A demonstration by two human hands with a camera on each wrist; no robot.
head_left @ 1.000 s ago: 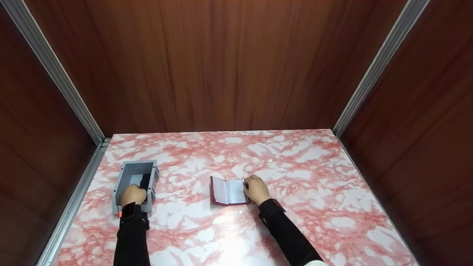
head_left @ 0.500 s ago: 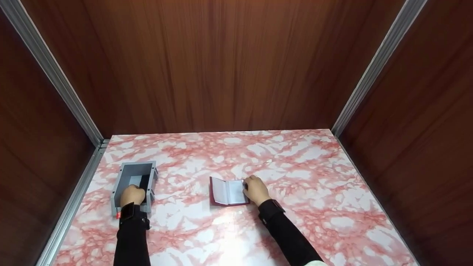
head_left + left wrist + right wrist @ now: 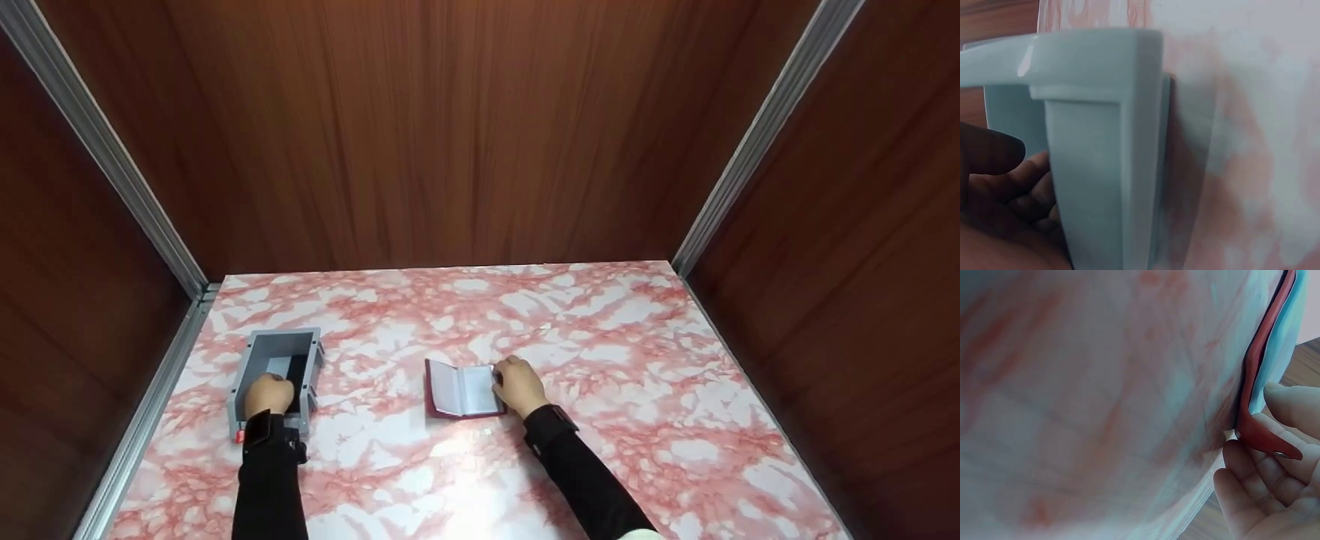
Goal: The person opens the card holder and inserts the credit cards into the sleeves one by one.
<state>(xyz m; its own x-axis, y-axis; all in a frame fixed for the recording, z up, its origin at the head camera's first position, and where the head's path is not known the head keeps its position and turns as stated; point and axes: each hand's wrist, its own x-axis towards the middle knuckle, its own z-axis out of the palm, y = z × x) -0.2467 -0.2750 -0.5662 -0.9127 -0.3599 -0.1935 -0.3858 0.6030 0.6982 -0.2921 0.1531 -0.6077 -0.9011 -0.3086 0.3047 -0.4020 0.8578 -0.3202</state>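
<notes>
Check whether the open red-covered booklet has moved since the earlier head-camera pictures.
No; against the marbled tabletop, the booklet shows no visible shift in any direction.

Beyond the left grip [image 3: 270, 394] and the right grip [image 3: 520, 384] stands a dark brown wood-grain back wall [image 3: 450, 135]. A matching left wall [image 3: 75, 300] rises outward of the left grip, a right wall [image 3: 840, 262] outward of the right, with grey metal strips [image 3: 107, 150] at the corners. Under both spreads a pink-and-white marbled table [image 3: 637, 412]; between them, on its near side, lies a bright glare [image 3: 465, 495].
</notes>
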